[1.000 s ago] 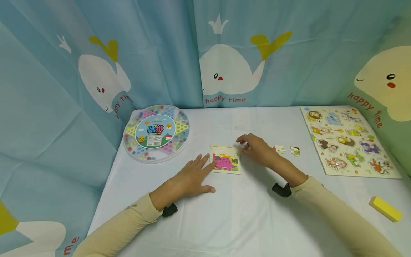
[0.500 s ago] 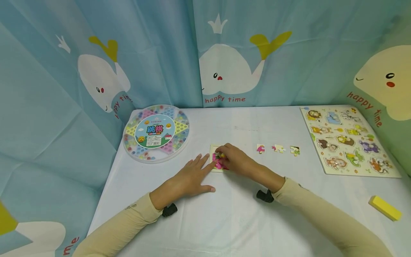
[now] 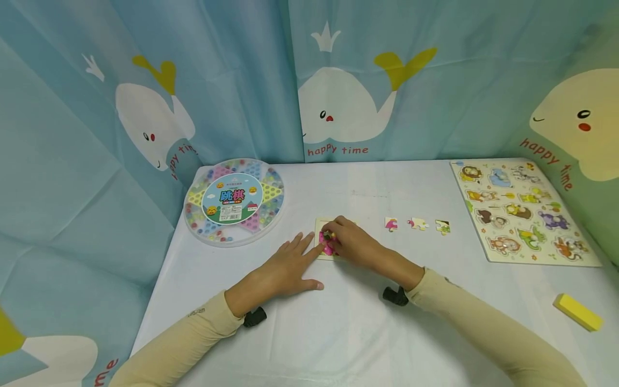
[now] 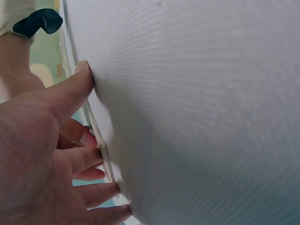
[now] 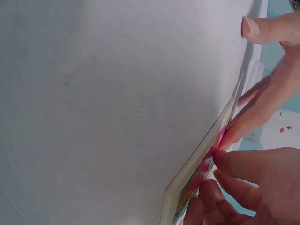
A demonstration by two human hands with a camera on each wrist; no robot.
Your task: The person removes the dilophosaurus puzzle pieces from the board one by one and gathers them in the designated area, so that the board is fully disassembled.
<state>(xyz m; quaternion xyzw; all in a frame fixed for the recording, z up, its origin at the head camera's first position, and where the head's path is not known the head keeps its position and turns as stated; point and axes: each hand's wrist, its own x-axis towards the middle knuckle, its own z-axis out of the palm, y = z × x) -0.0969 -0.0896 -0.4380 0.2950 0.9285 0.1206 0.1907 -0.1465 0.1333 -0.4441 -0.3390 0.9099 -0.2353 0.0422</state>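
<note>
A small framed jigsaw puzzle (image 3: 317,226) with a pink dinosaur picture lies flat on the white table. My left hand (image 3: 280,271) is spread beside it, the index fingertip resting on the puzzle's left side and the thumb stretched out on the cloth. My right hand (image 3: 355,243) is over the puzzle and covers much of it. Its thumb and fingers pinch a puzzle piece (image 3: 330,235) with dark green and yellow on it, right at the picture's upper left. In the right wrist view these fingertips meet the pink picture (image 5: 200,176) inside the pale frame.
Right of the puzzle lie three loose pieces: a pink one (image 3: 390,223), a pale one (image 3: 418,223) and a green one (image 3: 442,227). Farther out are an animal peg board (image 3: 524,215), a yellow block (image 3: 577,312) and, back left, a round marble game (image 3: 271,220).
My right hand has moved left from the puzzle's right edge to over its picture, uncovering the pink loose piece. My left hand has stayed in place.
</note>
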